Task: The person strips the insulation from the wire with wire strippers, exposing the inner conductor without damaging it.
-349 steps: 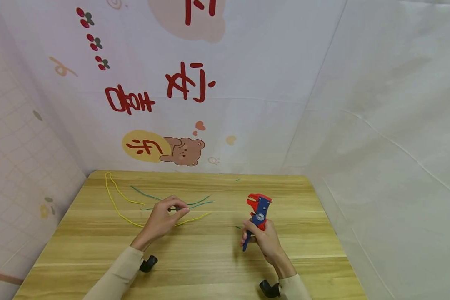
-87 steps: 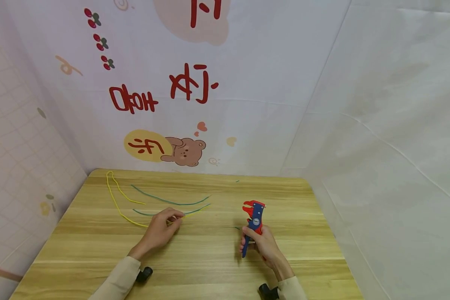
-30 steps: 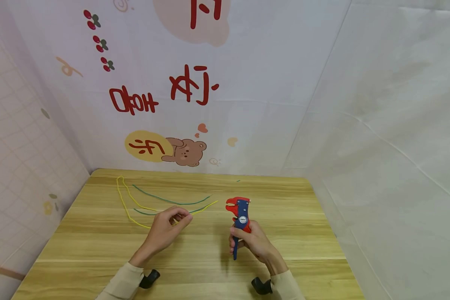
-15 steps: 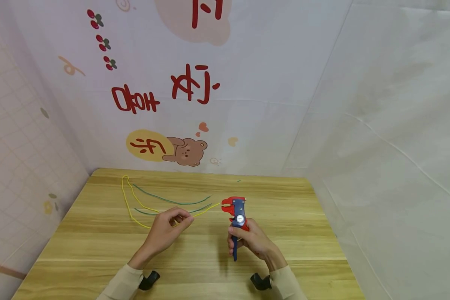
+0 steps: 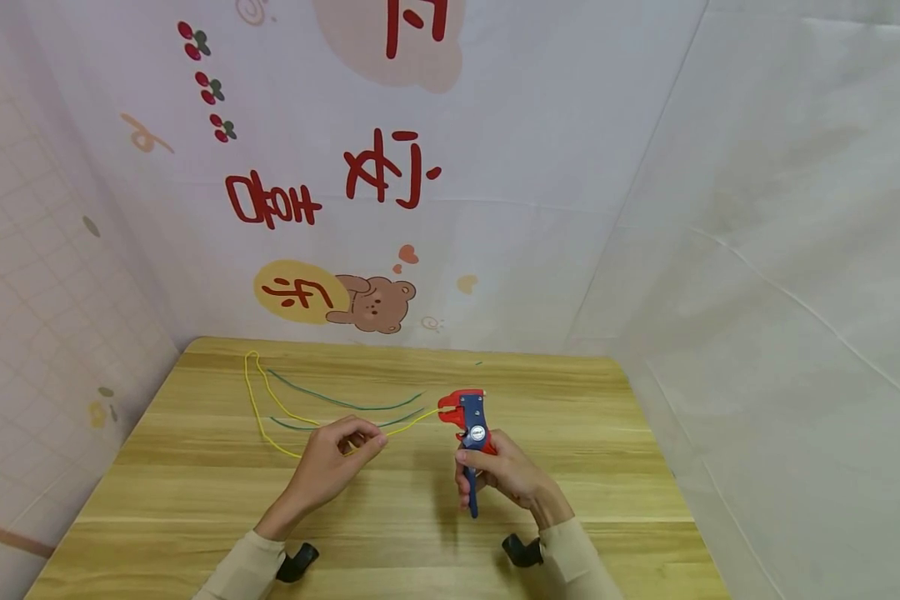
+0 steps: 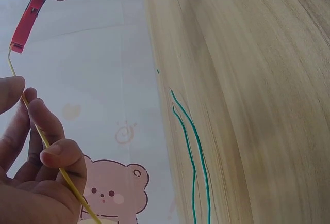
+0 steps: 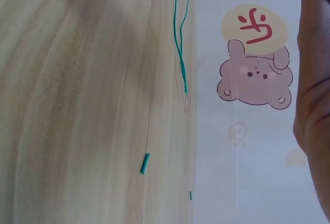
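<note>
My left hand point(image 5: 333, 458) pinches a yellow wire point(image 5: 414, 422) near its right end between thumb and forefinger. In the left wrist view the wire point(image 6: 72, 185) runs across the palm, under a curled finger. My right hand point(image 5: 512, 473) grips the handles of a red-and-blue wire stripper point(image 5: 476, 417), its nose facing left. The wire's tip sits at the stripper's red mouth; how deep it goes is hard to tell. The left wrist view shows the red nose point(image 6: 25, 28) meeting the wire end. In the right wrist view only the side of my right hand point(image 7: 315, 95) appears.
Two green wires, one farther back point(image 5: 360, 407) and one nearer point(image 5: 288, 427), lie on the wooden table point(image 5: 390, 533); their right ends look bare. Small green offcuts point(image 7: 145, 163) lie on the tabletop. A printed cloth wall point(image 5: 510, 250) rises behind the table.
Earlier my left hand held a green wire; that wire now lies on the table and the hand holds the yellow one. The stripper has moved left and up to the yellow wire's tip.
</note>
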Available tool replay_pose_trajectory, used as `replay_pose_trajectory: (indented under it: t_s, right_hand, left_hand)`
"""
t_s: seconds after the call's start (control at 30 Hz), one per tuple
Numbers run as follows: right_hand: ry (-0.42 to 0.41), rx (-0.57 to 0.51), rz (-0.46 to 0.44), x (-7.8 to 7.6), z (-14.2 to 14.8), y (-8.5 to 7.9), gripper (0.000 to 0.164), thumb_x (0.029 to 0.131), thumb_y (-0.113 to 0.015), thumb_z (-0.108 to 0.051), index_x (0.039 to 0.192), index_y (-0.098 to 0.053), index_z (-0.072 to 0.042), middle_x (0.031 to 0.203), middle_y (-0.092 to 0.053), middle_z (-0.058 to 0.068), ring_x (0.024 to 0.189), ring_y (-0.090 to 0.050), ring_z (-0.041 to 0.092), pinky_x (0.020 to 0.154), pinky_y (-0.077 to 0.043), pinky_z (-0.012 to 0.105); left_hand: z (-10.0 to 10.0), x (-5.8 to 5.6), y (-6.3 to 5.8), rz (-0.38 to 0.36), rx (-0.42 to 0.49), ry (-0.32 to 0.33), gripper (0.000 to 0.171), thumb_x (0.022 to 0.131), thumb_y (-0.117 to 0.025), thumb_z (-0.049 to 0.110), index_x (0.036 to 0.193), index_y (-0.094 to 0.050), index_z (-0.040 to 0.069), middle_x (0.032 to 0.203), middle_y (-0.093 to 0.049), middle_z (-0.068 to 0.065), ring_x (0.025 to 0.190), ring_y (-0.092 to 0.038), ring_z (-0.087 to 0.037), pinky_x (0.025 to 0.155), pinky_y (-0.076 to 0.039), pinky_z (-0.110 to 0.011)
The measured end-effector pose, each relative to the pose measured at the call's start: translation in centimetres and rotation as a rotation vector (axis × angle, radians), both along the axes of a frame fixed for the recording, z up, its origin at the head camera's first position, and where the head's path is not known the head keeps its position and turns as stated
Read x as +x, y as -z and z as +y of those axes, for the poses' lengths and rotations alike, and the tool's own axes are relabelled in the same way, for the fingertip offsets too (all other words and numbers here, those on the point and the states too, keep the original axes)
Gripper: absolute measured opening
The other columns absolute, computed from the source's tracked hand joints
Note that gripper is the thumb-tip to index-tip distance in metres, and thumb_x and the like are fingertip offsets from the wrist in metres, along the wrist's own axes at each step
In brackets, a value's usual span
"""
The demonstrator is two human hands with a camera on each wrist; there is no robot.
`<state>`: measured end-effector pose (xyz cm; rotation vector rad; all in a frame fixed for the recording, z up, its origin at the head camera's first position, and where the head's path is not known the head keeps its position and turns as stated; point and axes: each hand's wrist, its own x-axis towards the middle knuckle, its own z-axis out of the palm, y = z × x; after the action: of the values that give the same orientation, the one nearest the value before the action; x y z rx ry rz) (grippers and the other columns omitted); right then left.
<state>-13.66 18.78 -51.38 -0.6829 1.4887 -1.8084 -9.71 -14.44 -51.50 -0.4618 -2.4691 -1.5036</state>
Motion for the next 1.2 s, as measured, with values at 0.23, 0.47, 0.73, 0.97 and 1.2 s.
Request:
replay_pose_trajectory:
  t_s: [0.23, 0.47, 0.73, 0.97, 1.2]
  right_hand:
    - [-0.013, 0.017, 0.012, -0.3, 0.1, -0.3, 0.047, 0.119, -0.053, -0.015, 0.104, -0.050, 0.029, 0.082, -0.073, -0.003, 0.074, -0.078, 0.014, 0.075, -0.071, 0.043]
    - [-0.032, 0.054, 0.031, -0.5, 0.1, -0.8, 0.046, 0.119, -0.054, -0.016, 0.103, -0.051, 0.028, 0.082, -0.074, -0.001, 0.073, -0.077, 0.014, 0.074, -0.071, 0.044]
    - [-0.048, 0.113, 0.029, -1.0, 0.1, -0.8, 0.046, 0.119, -0.056, -0.017, 0.100, -0.055, 0.025, 0.079, -0.072, 0.000, 0.070, -0.077, 0.015, 0.071, -0.070, 0.040]
    - [-0.043, 0.171, 0.028, -1.3, -0.1, -0.8, 0.048, 0.121, -0.053, -0.021, 0.096, -0.059, 0.020, 0.076, -0.071, 0.000, 0.068, -0.076, 0.017, 0.069, -0.069, 0.039]
    - [-0.046, 0.177, 0.049, -1.2, -0.3, -1.0, 0.049, 0.121, -0.052, -0.022, 0.095, -0.059, 0.019, 0.075, -0.070, 0.001, 0.067, -0.076, 0.017, 0.068, -0.070, 0.041]
  left_hand:
    - [0.0, 0.0, 0.0, -0.008, 0.000, 0.001, 0.005, 0.106, -0.082, 0.020, 0.105, -0.084, 0.023, 0.094, -0.079, 0.012, 0.079, -0.066, -0.001, 0.071, -0.055, -0.024]
    - [0.0, 0.0, 0.0, -0.015, 0.005, 0.002, 0.006, 0.106, -0.082, 0.020, 0.105, -0.084, 0.025, 0.094, -0.079, 0.012, 0.080, -0.066, -0.001, 0.072, -0.055, -0.024]
    - [0.0, -0.1, 0.1, -0.024, 0.009, 0.001, 0.007, 0.106, -0.083, 0.021, 0.104, -0.084, 0.028, 0.094, -0.079, 0.013, 0.078, -0.065, -0.002, 0.072, -0.055, -0.025]
    - [0.0, -0.1, 0.0, -0.033, 0.009, -0.002, 0.004, 0.106, -0.083, 0.022, 0.105, -0.085, 0.025, 0.094, -0.079, 0.014, 0.079, -0.065, -0.002, 0.073, -0.054, -0.025]
    - [0.0, -0.1, -0.1, -0.035, 0.002, 0.000, 0.004, 0.105, -0.083, 0.019, 0.105, -0.086, 0.022, 0.093, -0.079, 0.014, 0.080, -0.065, -0.001, 0.073, -0.054, -0.024]
